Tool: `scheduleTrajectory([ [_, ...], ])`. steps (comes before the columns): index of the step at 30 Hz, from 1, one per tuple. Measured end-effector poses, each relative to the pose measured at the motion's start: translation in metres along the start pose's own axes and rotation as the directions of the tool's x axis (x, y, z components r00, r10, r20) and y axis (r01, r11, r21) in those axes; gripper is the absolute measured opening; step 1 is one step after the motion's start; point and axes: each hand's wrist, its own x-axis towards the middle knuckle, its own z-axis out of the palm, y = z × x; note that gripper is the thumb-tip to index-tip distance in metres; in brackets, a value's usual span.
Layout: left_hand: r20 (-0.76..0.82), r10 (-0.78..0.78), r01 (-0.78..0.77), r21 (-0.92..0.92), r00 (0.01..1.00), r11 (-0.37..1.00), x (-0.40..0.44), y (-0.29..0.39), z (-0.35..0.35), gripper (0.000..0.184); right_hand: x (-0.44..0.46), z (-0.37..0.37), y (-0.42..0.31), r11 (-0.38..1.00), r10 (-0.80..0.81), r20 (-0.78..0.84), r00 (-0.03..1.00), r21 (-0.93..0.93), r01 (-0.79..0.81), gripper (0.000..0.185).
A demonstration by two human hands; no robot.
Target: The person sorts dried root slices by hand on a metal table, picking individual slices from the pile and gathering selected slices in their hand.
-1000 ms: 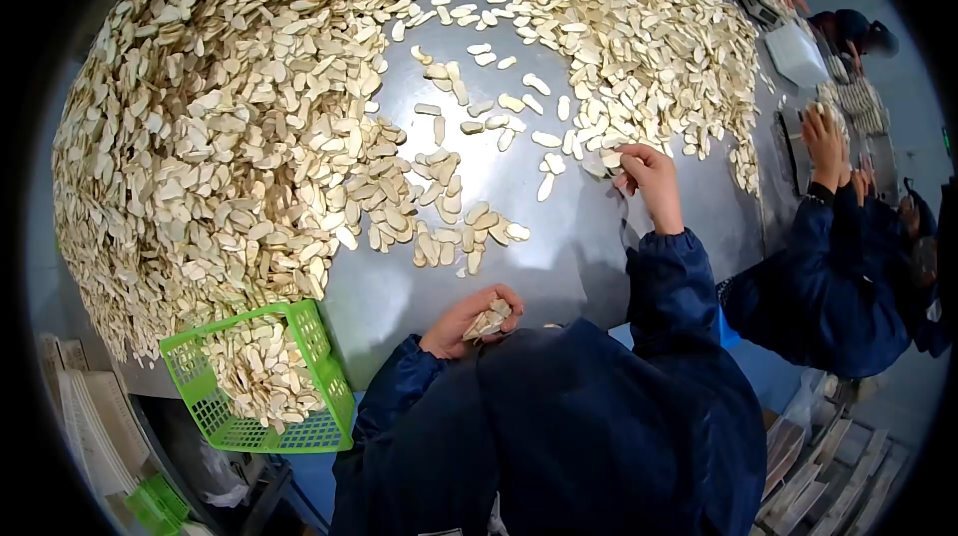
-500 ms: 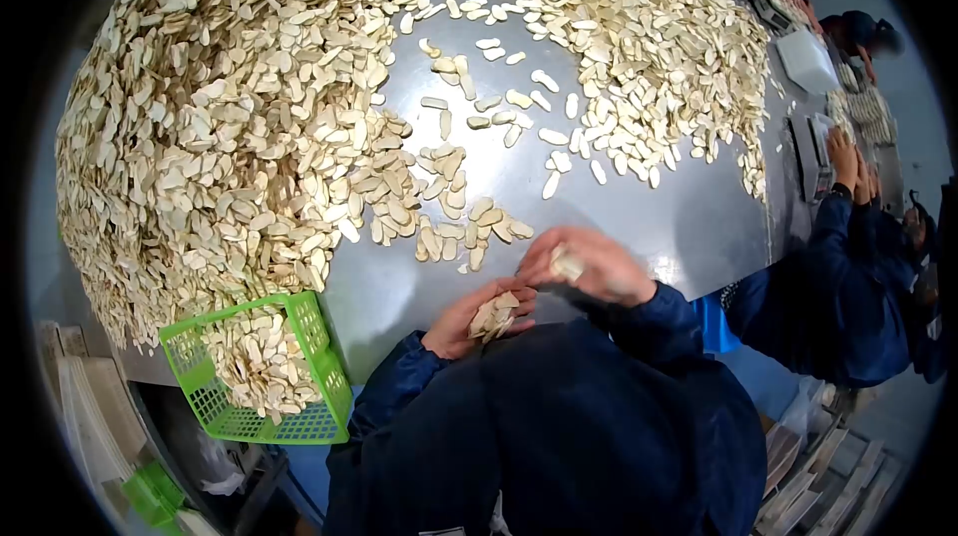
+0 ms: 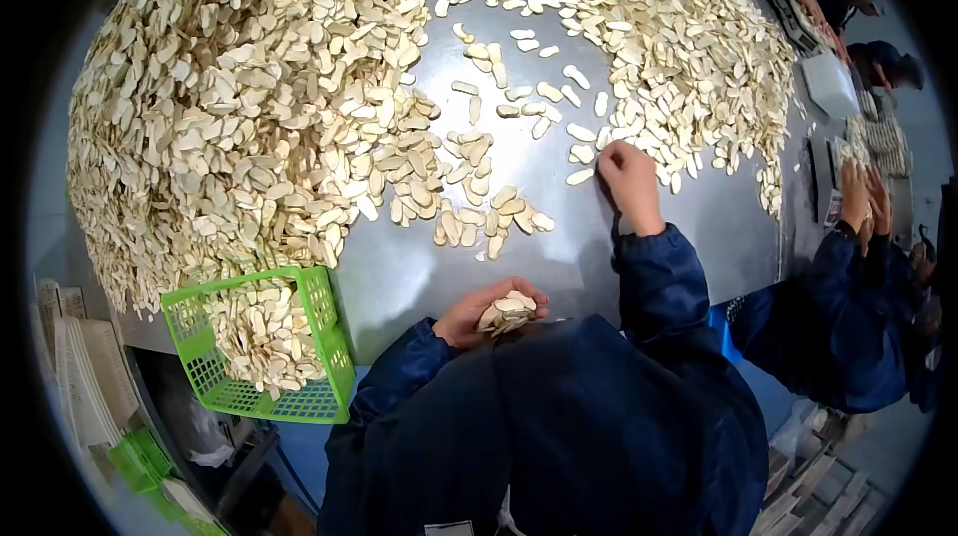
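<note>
Several pale slices (image 3: pixel 508 312) lie in the curled left hand (image 3: pixel 467 322), probably light, stiff and brittle (flat faces seem safest to hold). By loose slices (image 3: pixel 581 177) on the table (image 3: pixel 574 257), the right hand (image 3: pixel 633 183) is bunched; I cannot tell whether it pinches one.

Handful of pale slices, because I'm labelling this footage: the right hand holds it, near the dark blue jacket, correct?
The side is wrong: the head view shows the left hand holding the handful of pale slices, near the dark blue jacket.
</note>
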Motion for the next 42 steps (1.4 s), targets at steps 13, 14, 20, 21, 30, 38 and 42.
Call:
scheduleTrajectory([
  [13,0.081,0.006,-0.007,0.007,0.997,1.0,-0.004,0.001,-0.005,0.025,0.009,0.013,-0.016,0.987,-0.155,0.138,0.978,-0.007,0.158,0.018],
  [14,0.096,0.017,-0.018,0.006,0.995,1.0,-0.004,0.001,-0.006,0.026,0.009,0.01,-0.015,0.997,-0.074,0.196,0.978,0.02,0.072,0.012],
  [20,0.096,0.014,-0.016,0.019,0.995,1.0,-0.004,0.003,0.0,0.027,-0.003,-0.007,-0.027,0.841,0.146,0.483,0.863,0.399,-0.365,0.015],
  [21,0.081,0.007,-0.01,0.045,0.997,0.999,-0.005,0.004,0.003,0.026,-0.004,-0.007,-0.026,0.798,0.151,0.507,0.849,0.445,-0.407,0.018],
  [30,0.039,-0.021,0.012,0.209,0.999,0.978,-0.004,0.008,0.004,0.019,-0.047,0.018,-0.065,0.953,-0.302,0.132,0.944,0.076,0.294,0.026],
  [38,0.055,-0.028,0.023,0.089,0.998,0.996,-0.002,0.006,-0.001,0.02,-0.057,0.041,-0.053,0.964,-0.26,0.21,0.943,0.001,0.265,0.016],
  [42,0.085,-0.017,0.009,0.096,0.996,0.995,-0.002,0.006,-0.002,0.022,-0.034,0.019,-0.039,0.987,0.087,0.143,0.986,0.12,-0.105,0.022],
])
